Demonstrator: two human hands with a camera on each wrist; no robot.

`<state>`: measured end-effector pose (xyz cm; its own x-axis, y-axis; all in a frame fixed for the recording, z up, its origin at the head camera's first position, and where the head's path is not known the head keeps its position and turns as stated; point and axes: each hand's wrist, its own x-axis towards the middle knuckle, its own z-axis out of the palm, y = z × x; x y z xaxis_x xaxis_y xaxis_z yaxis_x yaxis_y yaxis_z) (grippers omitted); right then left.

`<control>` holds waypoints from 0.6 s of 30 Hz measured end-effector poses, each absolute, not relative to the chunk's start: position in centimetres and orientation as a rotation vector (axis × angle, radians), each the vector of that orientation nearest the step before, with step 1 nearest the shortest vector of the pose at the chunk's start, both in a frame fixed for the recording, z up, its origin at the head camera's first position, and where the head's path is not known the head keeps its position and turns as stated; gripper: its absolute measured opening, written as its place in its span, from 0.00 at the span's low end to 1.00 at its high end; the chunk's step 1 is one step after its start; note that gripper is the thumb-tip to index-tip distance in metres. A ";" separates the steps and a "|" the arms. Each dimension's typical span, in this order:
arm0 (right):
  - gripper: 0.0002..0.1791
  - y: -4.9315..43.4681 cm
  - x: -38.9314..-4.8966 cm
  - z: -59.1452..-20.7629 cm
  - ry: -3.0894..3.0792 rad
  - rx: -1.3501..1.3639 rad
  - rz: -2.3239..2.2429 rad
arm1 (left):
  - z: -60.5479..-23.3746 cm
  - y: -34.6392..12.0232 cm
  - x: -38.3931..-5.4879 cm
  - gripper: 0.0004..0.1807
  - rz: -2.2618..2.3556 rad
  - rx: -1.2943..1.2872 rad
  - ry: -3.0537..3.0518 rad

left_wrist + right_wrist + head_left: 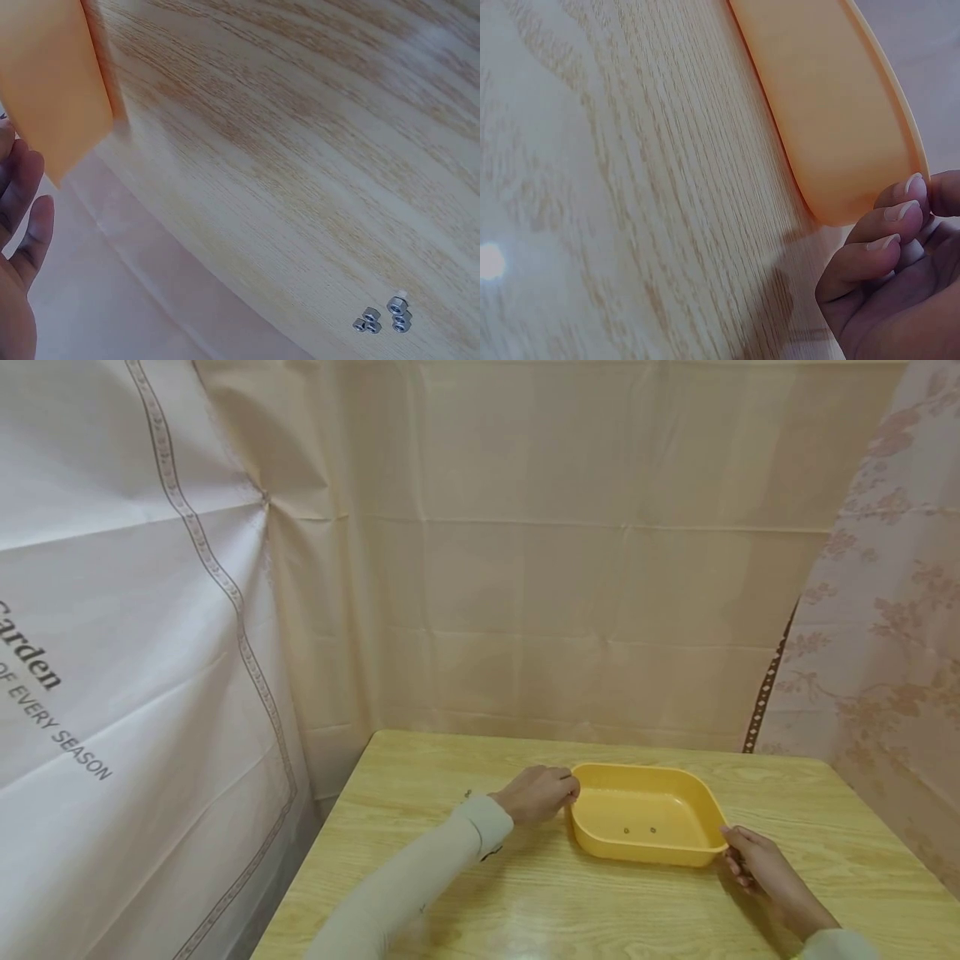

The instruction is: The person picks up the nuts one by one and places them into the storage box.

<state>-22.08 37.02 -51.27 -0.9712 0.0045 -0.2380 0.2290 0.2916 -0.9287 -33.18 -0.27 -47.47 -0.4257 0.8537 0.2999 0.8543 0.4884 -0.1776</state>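
Observation:
A yellow plastic tray (648, 853) stands on the table, with two small nuts (653, 830) on its floor. At the tray's left end, my left hand (536, 794) grips the rim with curled fingers. My right hand (767, 870) pinches the rim at the near right corner, its thumb and fingers meeting on the edge in the right wrist view. Several silver hex nuts (398, 306) lie in a small cluster on the tabletop, left of the tray and beyond my left wrist.
The light wood-grain table (420, 777) has rounded far corners. A beige cloth (562, 568) hangs behind it, a printed white cloth (135, 652) on the left and a floral cloth (892, 635) on the right.

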 end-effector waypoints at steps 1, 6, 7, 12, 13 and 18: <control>0.25 37.0 -22.1 -51.3 2.365 0.217 -1.754 | -47.5 -0.3 -33.2 0.05 -0.009 -1.433 -2.387; 0.25 36.9 -22.2 -51.2 2.369 0.223 -1.754 | -47.5 -1.0 -33.3 0.05 -0.031 -1.424 -2.384; 0.25 36.9 -22.2 -51.2 2.370 0.228 -1.753 | -47.5 -1.2 -33.3 0.05 -0.034 -1.419 -2.389; 0.25 37.0 -22.1 -51.4 2.378 0.239 -1.739 | -48.0 -2.6 -33.6 0.04 -0.016 -1.378 -2.427; 0.25 37.0 -22.1 -51.4 2.377 0.242 -1.739 | -48.2 -3.0 -33.7 0.04 -0.010 -1.368 -2.434; 0.26 37.2 -22.2 -51.5 2.375 0.252 -1.719 | -49.0 -5.0 -34.2 0.03 -0.012 -1.324 -2.462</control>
